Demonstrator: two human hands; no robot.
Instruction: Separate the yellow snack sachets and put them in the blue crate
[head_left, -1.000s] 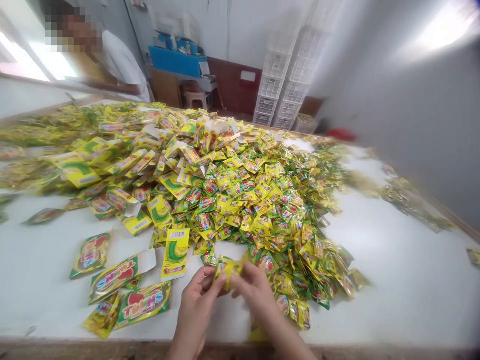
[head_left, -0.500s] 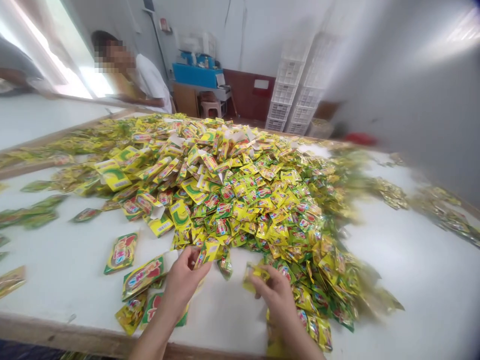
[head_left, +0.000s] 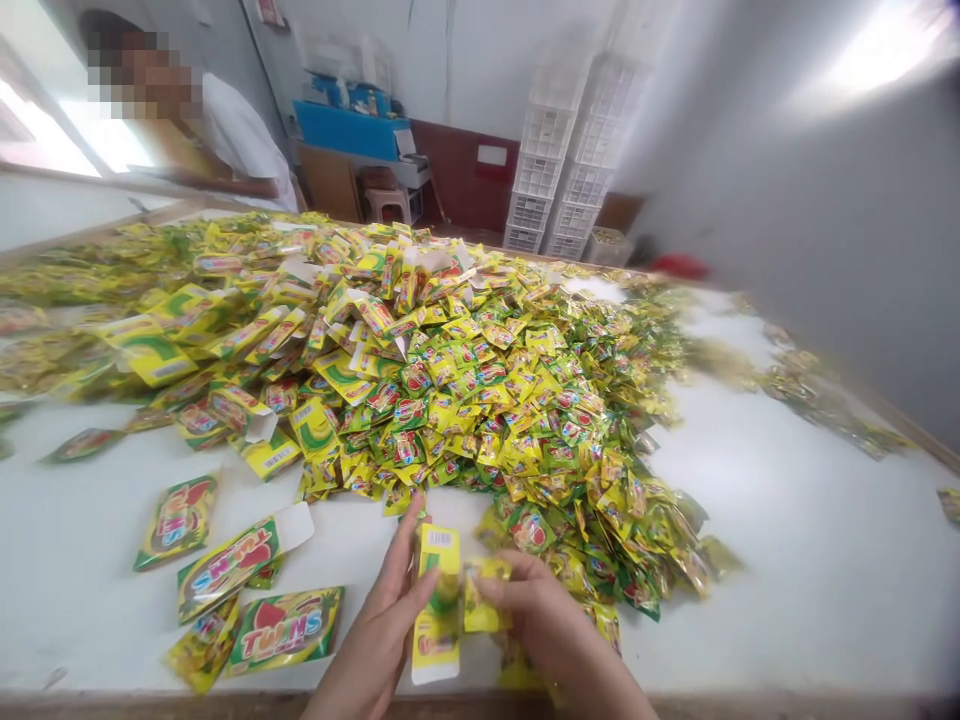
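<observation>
My left hand (head_left: 390, 600) holds a small yellow and green cardboard box (head_left: 437, 625) upright, its barcode end at the top and a flap at the bottom. Close on its right, my right hand (head_left: 536, 605) pinches a yellow sachet (head_left: 484, 595) between thumb and fingers. Left of my hands lie "TWINS" boxes: one flat box (head_left: 285, 632), one with its white flap out (head_left: 240, 562), and another farther off (head_left: 178, 520). A yellow sachet (head_left: 201, 645) rests beside the flat one. Beyond my hands rises a big heap of sachets (head_left: 510, 400).
Many yellow boxes (head_left: 255, 335) lie on the heap's left part. The white table (head_left: 765, 520) has more sachets (head_left: 817, 395) along its right side. A person in a white shirt (head_left: 240, 130) is at the far left. White crates (head_left: 544, 165) stand stacked by the back wall.
The box in my left hand has come nearer and turned upright. My right hand has brought its sachet left, close to the box. The view has shifted to the right.
</observation>
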